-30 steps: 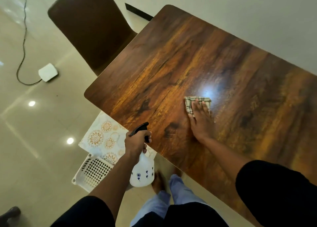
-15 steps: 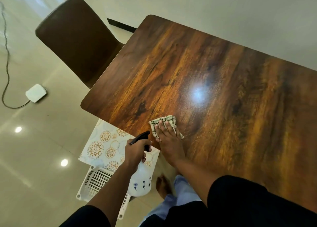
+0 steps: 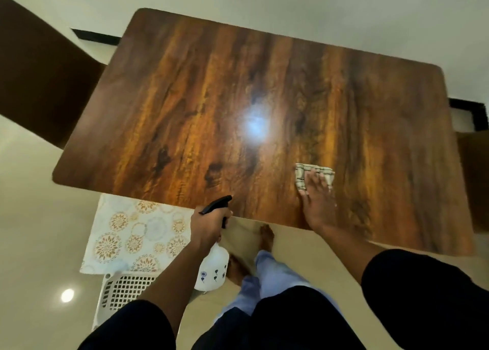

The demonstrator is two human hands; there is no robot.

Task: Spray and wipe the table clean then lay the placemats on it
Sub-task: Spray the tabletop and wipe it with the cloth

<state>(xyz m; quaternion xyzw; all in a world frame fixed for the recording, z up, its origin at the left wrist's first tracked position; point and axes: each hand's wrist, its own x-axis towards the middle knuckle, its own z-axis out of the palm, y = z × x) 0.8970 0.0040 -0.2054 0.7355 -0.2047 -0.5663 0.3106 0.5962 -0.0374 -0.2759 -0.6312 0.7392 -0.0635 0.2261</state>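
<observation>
The glossy dark wooden table (image 3: 211, 90) fills the middle of the view. My right hand (image 3: 317, 201) lies flat on a checked cloth (image 3: 304, 172), pressing it onto the tabletop near the front edge, right of centre. My left hand (image 3: 209, 225) grips a white spray bottle (image 3: 213, 270) with a black trigger head, held just off the table's near edge, body hanging below tabletop level. White placemats (image 3: 132, 233) with orange and grey floral circles lie on a white plastic basket (image 3: 121, 291) on the floor beside the table.
A brown chair (image 3: 34, 85) stands at the table's left end. Another brown piece of furniture (image 3: 473, 177) shows at the right edge. The far side of the table is near a pale wall. My bare feet (image 3: 264, 238) stand on shiny beige tiles by the near edge.
My right hand has slid the cloth across the tabletop, first toward the near left, now to the right. The view has swung right. My left hand still holds the bottle.
</observation>
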